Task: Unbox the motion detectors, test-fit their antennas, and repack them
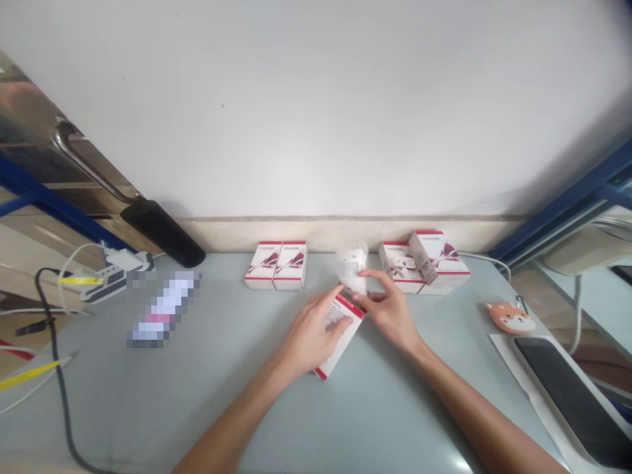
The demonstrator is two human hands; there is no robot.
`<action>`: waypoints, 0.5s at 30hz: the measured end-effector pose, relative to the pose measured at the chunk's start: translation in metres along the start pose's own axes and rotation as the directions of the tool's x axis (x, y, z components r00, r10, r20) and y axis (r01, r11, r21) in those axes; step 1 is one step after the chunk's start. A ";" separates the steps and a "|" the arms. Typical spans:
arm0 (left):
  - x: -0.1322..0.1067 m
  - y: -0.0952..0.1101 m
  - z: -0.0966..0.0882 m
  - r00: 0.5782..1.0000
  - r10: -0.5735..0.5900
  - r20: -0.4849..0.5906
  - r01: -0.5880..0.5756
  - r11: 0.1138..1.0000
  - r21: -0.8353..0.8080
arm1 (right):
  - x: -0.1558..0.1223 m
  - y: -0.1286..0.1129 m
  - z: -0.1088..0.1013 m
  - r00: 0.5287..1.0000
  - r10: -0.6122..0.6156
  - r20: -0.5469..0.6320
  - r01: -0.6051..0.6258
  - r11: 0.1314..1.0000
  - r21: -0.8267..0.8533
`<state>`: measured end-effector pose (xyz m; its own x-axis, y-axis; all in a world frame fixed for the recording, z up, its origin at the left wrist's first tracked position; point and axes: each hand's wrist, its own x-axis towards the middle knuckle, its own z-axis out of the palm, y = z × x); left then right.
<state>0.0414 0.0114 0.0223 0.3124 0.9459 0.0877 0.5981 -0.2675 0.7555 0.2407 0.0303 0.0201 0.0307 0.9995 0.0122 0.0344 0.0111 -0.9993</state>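
Left hand: I see my left hand [311, 336] wrapped over a box [330, 363], with the fingers shut on it.
Right hand: My right hand [388, 311] is bent and close to the top of the box. Its fingers touch a clear bag [351, 268] with a white thing inside. I cannot tell if they pinch the bag.
Box: It is white and red and says DETECTOR. It lies at a slant in my left hand, above the worktop [148, 401].
Bag: It sits just past the box, between the boxes at the back.
Back left: Two boxes [275, 265] stand side by side by the wall [316, 112].
Back right: Two more boxes [425, 260] lie there, one leaning on the other.
Left side: A power strip [111, 284] has a black cable [55, 349] near it. A blurred patch [162, 309] hides what is beside it.
Right side: An orange dog-face pouch [510, 318] lies near a phone [573, 395], and the phone sits on white paper [518, 375].
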 end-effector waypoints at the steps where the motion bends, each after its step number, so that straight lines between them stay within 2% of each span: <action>1: 0.000 0.000 0.000 0.999 0.032 -0.030 -0.032 0.999 -0.001 | -0.001 0.000 0.001 1.000 -0.008 -0.023 0.008 1.000 0.003; 3: 0.001 0.000 0.000 0.986 0.132 -0.103 -0.131 0.991 0.020 | -0.004 -0.003 0.002 0.995 -0.052 -0.090 0.052 0.999 0.003; 5: 0.003 0.000 0.002 0.939 0.273 -0.210 -0.265 0.962 0.064 | -0.010 -0.008 0.003 0.970 -0.166 -0.178 0.165 0.986 -0.016; 7: 0.004 -0.002 0.006 0.844 0.424 -0.329 -0.399 0.906 0.144 | -0.017 -0.012 0.006 0.914 -0.320 -0.252 0.314 0.947 -0.066; 9: 0.005 -0.005 0.011 0.732 0.529 -0.430 -0.474 0.848 0.237 | -0.024 -0.017 0.008 0.851 -0.451 -0.268 0.429 0.892 -0.140; 11: 0.005 -0.010 0.017 0.666 0.542 -0.513 -0.475 0.838 0.269 | -0.028 -0.020 0.008 0.820 -0.536 -0.202 0.490 0.839 -0.238; 12: 0.005 -0.012 0.020 0.655 0.516 -0.552 -0.459 0.852 0.251 | -0.029 -0.021 0.008 0.809 -0.568 -0.148 0.514 0.807 -0.290; 15: 0.007 -0.020 0.024 0.666 0.425 -0.613 -0.421 0.893 0.161 | -0.025 -0.020 0.006 0.761 -0.649 -0.015 0.580 0.690 -0.434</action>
<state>0.0490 0.0194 -0.0078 0.0095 0.6289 0.7774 0.5207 -0.6668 0.5331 0.2336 0.0048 0.0401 0.0162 0.7528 0.6581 0.4747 0.5735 -0.6677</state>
